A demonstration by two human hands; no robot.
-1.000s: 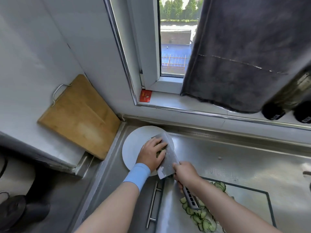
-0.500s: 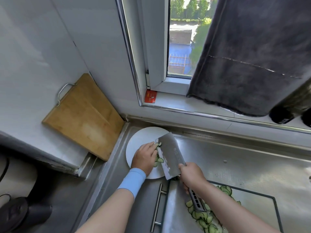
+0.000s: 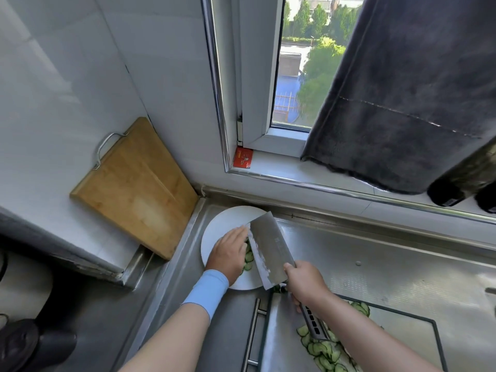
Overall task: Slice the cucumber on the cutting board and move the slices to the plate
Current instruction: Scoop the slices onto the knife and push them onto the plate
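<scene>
The cucumber slices (image 3: 248,260) lay on the plate (image 3: 224,222), just under the fingertips of the left grip (image 3: 230,253), between it and the cleaver (image 3: 271,251). The left grip was released, its fingers straight and touching the slices, while the right grip (image 3: 306,283) clenched the cleaver's handle. The blade's long axis ran up and left from the right grip, over the plate.
</scene>
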